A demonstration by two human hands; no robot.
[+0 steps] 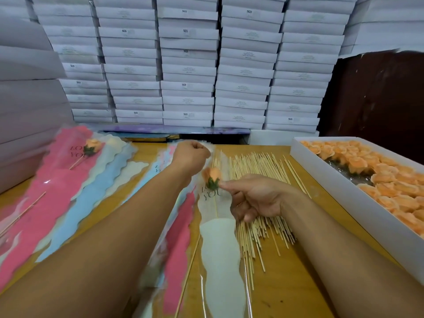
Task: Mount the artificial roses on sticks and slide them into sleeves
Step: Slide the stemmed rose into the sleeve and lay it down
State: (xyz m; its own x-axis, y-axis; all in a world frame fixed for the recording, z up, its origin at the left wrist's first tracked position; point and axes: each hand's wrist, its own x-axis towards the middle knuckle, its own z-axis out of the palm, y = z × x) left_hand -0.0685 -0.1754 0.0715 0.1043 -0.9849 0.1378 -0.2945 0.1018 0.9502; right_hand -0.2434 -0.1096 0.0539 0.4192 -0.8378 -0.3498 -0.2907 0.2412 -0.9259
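An orange artificial rose with a green base sits on a stick inside a clear white sleeve printed "LOVE YOU". My right hand pinches the rose at its green base through the sleeve. My left hand grips the sleeve's top edge just beyond the rose. A heap of bare wooden sticks lies under and beyond my right hand. A white tray at the right holds several orange rose heads.
A finished rose in a pink sleeve lies on a pile of pink, blue and white sleeves at the left. More empty sleeves lie under my left forearm. White boxes are stacked behind the wooden table.
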